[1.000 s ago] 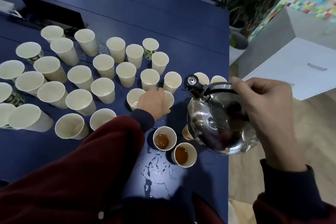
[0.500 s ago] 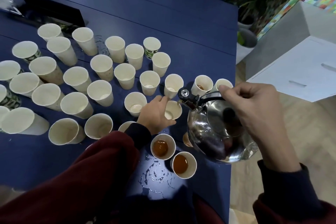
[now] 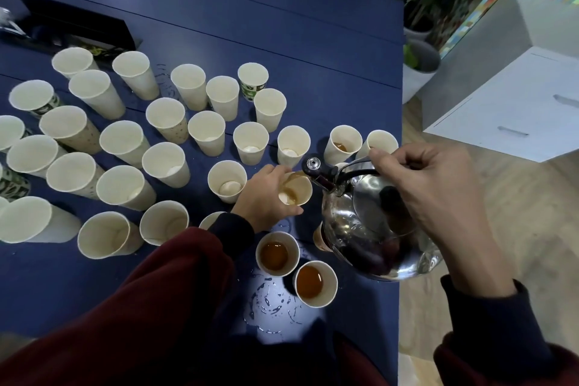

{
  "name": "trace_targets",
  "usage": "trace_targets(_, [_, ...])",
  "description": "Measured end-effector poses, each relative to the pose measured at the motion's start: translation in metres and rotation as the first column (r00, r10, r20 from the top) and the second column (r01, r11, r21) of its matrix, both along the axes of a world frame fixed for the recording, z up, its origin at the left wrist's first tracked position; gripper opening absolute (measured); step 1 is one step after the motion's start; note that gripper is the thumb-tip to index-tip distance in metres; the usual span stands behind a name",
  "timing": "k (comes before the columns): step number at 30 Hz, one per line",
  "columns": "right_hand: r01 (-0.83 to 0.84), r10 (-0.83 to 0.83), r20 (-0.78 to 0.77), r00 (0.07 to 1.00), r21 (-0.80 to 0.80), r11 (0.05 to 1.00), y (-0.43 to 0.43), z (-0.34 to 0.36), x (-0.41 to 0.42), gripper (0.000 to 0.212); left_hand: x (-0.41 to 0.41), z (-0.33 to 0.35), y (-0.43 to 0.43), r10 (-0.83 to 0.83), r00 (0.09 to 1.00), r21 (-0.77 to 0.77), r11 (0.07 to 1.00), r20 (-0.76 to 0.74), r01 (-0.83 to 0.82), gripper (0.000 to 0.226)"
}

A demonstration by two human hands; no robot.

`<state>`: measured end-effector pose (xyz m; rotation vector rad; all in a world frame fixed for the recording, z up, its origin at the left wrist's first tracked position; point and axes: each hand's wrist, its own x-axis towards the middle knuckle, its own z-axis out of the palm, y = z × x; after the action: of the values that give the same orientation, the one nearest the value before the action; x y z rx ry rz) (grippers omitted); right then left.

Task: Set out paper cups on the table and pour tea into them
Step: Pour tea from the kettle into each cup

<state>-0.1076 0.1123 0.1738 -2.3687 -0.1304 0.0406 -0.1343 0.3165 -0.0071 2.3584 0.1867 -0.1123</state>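
Observation:
My left hand (image 3: 263, 200) grips a paper cup (image 3: 297, 189) standing on the blue table (image 3: 282, 25). My right hand (image 3: 429, 194) holds the handle of a shiny steel kettle (image 3: 369, 229), tilted so its spout (image 3: 315, 171) hangs over that cup; brown tea runs into it. Two cups of tea (image 3: 277, 254) (image 3: 315, 283) stand near the front edge. Another cup with a little tea (image 3: 343, 142) stands behind the spout. Several empty paper cups (image 3: 163, 166) cover the table's left and middle.
Spilled drops (image 3: 269, 301) glisten on the table by the two filled cups. The table's right edge (image 3: 400, 135) runs just past the kettle. A white cabinet (image 3: 513, 110) and potted plants (image 3: 419, 63) stand to the right. A dark recess (image 3: 78, 28) lies at the table's back left.
My left hand closed round the cup near the kettle. The kettle tipped further forward, its spout came over that cup, and tea started flowing into it.

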Motion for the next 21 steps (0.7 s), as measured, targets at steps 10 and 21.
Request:
trace_targets(10, [-0.001, 0.001, 0.000, 1.000, 0.046, 0.999, -0.006, -0.001, -0.002, 0.038, -0.003, -0.004, 0.001, 0.011, 1.000, -0.004, 1.000, 0.026, -0.011, 0.078])
trace_targets(21, [0.088, -0.093, -0.004, 0.996, 0.346, 0.934, -0.005, 0.008, 0.000, 0.048, 0.004, 0.011, 0.017, 0.041, 0.986, -0.103, 0.994, 0.163, -0.024, 0.081])
